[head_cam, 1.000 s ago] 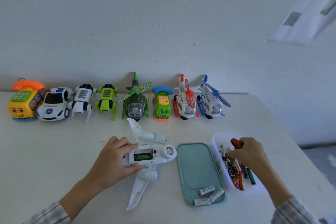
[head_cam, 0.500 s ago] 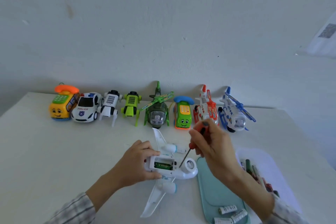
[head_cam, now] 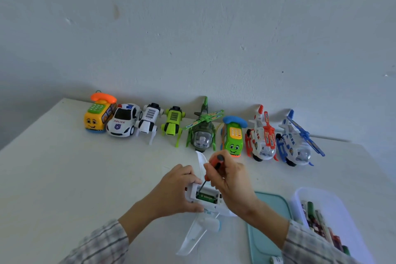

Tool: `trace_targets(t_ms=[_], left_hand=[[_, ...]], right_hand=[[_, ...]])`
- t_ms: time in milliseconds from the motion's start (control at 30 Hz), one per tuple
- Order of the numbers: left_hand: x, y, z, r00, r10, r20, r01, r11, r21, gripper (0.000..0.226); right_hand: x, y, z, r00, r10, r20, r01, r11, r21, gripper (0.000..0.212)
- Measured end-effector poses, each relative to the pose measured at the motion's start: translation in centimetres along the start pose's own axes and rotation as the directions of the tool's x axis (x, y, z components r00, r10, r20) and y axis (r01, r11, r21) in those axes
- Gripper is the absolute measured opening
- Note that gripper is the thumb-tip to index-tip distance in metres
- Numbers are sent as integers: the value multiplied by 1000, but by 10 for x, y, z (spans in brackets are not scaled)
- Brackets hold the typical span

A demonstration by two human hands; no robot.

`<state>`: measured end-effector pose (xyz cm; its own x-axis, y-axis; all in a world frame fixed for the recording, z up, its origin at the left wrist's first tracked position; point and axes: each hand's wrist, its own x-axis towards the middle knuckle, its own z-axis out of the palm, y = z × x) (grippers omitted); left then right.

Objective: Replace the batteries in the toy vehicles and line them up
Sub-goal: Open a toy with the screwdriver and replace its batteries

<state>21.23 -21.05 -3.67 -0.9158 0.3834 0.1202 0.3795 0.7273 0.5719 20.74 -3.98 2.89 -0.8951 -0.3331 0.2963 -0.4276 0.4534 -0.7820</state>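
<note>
White table: eight toys lined at twelve o'clock. Left hand grips toy plane; right hand pinches screwdriver, tip in open battery bay.

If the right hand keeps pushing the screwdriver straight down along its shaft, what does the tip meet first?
Most likely the open battery compartment of the white toy plane: the screwdriver in the right hand points at its near-left corner, by the left hand. Contact depth is unclear.
</note>
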Motion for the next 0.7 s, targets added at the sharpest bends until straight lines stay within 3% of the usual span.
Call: trace_targets(t_ms=[100,267,367,500,700], left_hand=[[0,1,0,1000,9,-9,-9,1000,-3,58],[-1,-1,1,1000,12,14,-12,999,-38,53],[-3,3,-1,1000,23,-3,-23,996,-87,53],[-4,-1,3,999,31,17,-30,999,-26,56],[-3,-2,4,1000,20,-6,-20,1000,10,67]], right_hand=[[2,-3,0,999,-4,39,4,1000,-3,22],[18,-16,6,952,-79,295,105,992,-73,16],[28,-29,12,926,-99,364,144,985,-99,17],[31,-33,7,941,-85,327,109,993,-54,16],[25,-20,-22,994,63,91,-66,997,37,21]])
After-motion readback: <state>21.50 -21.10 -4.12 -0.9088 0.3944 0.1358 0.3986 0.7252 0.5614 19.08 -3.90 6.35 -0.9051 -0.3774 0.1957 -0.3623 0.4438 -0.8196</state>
